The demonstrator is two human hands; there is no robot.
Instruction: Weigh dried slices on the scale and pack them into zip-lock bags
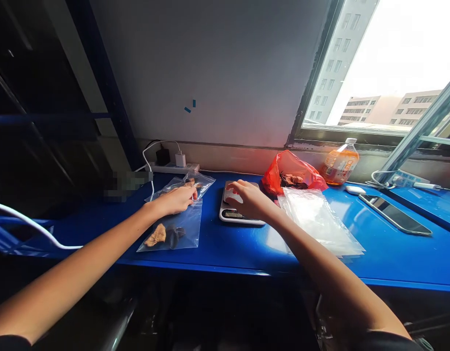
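My left hand (179, 199) is closed at the top edge of a clear plastic bag (190, 229), its fingertips partly hidden. Inside that bag lie a tan dried piece (156, 235) and some dark pieces (174, 236). Behind the hand is another clear bag (206, 180) with brownish dried pieces (191, 182) in it. My right hand (248, 199) hovers over or touches a white kitchen scale (223, 214), with thumb and fingers curved and apart. I see nothing between them. The hand covers part of the scale's plate and display.
A red plastic bag (278, 170) holding dark dried pieces (293, 180) stands behind a stack of clear bags (320, 224). Further right are an orange drink bottle (341, 163), a white case (355, 189) and a phone (395, 214). A power strip (169, 168) with chargers lies along the wall.
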